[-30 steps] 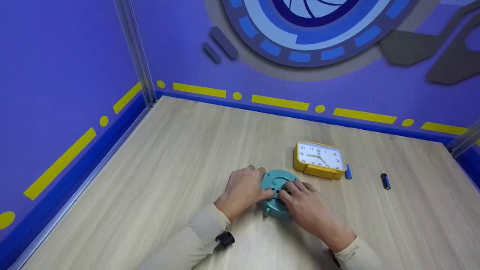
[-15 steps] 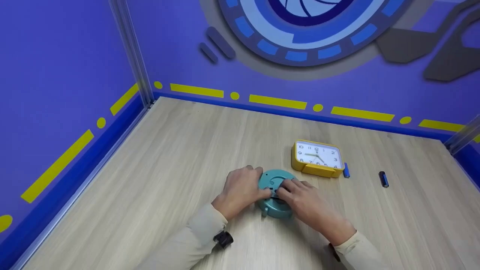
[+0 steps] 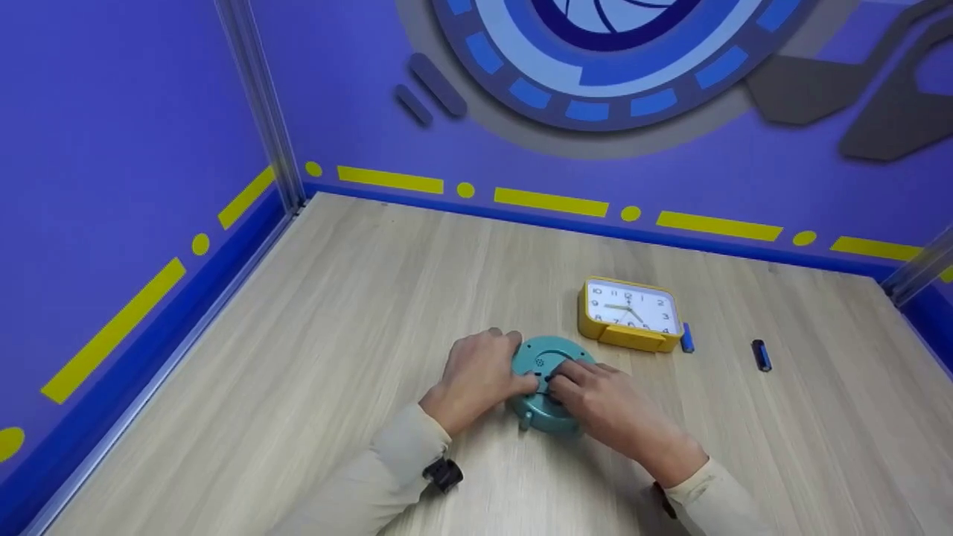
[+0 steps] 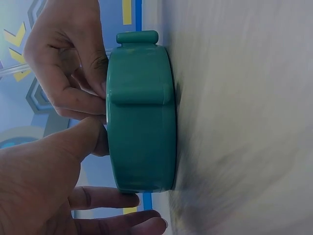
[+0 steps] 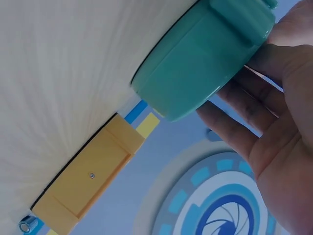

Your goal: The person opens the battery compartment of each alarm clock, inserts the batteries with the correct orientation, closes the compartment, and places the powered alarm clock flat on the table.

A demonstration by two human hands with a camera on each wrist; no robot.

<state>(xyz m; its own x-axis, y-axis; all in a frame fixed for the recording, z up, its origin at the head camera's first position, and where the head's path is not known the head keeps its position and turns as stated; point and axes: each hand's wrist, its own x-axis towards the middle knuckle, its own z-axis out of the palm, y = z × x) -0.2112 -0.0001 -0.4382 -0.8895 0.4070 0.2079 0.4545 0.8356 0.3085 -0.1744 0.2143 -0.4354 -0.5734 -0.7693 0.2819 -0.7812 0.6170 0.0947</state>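
Observation:
A round teal alarm clock [image 3: 547, 417] lies with its back upward on the table. My left hand [image 3: 480, 376] grips its left side, thumb on the back and fingers at the edge. From the right, my right hand [image 3: 603, 398] has bent fingers and thumb at the middle of the clock's back; what lies under these fingertips is hidden. In the left wrist view, the teal clock [image 4: 142, 127] stands between my left hand [image 4: 49, 166] and the table surface. The right wrist view has my right hand [image 5: 283, 112] at the clock's back [image 5: 195, 68].
Behind the teal clock, a yellow rectangular alarm clock [image 3: 629, 316] sits face up. A blue battery [image 3: 687, 338] lies beside its right end, and a black and blue battery [image 3: 761, 356] lies farther right. Blue-purple panels [image 3: 521, 164] border the wooden table [image 3: 372, 298].
The head view has shifted slightly. My right fingers have moved a little on the back of the teal clock, while my left hand keeps its grip.

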